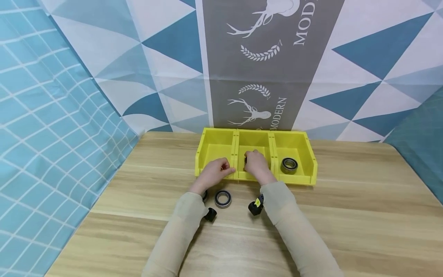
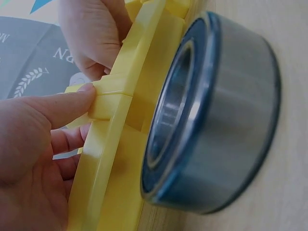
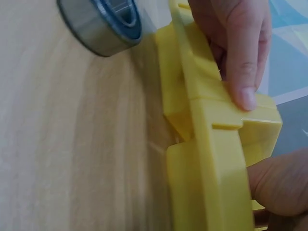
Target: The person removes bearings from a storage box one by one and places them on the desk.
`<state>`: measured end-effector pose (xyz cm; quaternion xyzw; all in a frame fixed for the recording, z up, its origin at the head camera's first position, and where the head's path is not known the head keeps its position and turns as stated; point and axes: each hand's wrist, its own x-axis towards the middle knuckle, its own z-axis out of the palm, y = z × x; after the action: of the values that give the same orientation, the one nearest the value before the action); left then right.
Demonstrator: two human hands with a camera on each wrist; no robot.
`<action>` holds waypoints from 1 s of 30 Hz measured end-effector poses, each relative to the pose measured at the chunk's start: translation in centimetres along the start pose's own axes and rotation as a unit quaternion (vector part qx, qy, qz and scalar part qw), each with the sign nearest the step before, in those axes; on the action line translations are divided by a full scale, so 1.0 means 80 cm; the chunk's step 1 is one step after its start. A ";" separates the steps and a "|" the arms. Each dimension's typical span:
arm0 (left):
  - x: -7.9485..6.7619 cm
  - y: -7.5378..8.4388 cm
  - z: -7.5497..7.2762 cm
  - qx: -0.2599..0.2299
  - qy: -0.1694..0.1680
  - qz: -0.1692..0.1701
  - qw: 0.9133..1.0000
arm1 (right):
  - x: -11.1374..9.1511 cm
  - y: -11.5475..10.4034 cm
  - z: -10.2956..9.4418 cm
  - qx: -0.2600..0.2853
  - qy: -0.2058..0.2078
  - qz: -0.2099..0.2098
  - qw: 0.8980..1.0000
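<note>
Three yellow bins (image 1: 216,148) stand joined in a row. My left hand (image 1: 215,171) is at the left bin's front; its thumb rests over the rim by the divider and its curled fingers reach behind the front wall. Inside the middle bin, my right hand (image 1: 255,163) points downward, its fingers round a dark ring edge, seemingly a bearing (image 1: 245,159), mostly hidden by the hand. One ball bearing (image 1: 289,165) lies in the right bin. On the table before the bins lies another bearing (image 1: 223,199), with one more bearing (image 1: 205,196) partly behind my left wrist.
The wooden table (image 1: 360,215) carries the bins near its back edge, against a patterned cloth backdrop (image 1: 166,61). A black wrist camera (image 1: 255,207) hangs beneath the right wrist, another black camera (image 1: 210,214) beneath the left. Blue checked cloth (image 1: 45,127) borders the left side.
</note>
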<state>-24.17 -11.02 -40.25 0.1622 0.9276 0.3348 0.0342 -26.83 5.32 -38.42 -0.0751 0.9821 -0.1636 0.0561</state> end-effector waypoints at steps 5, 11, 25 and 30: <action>0.001 0.003 0.002 0.008 0.000 0.001 1.000 | -0.003 0.005 0.002 0.002 -0.001 0.006 1.000; 0.000 0.003 0.002 0.009 -0.004 -0.004 1.000 | -0.002 0.006 0.003 -0.003 0.000 0.004 1.000; 0.001 0.002 0.000 0.008 0.000 -0.004 1.000 | -0.001 0.007 0.006 0.003 0.027 -0.004 1.000; 0.001 0.003 0.001 0.012 -0.001 -0.004 1.000 | -0.002 0.008 0.008 0.012 0.032 -0.001 0.999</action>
<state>-24.16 -10.81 -40.18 0.1587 0.9322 0.3236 0.0348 -26.71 5.77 -39.20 -0.0699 0.9813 -0.1776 0.0257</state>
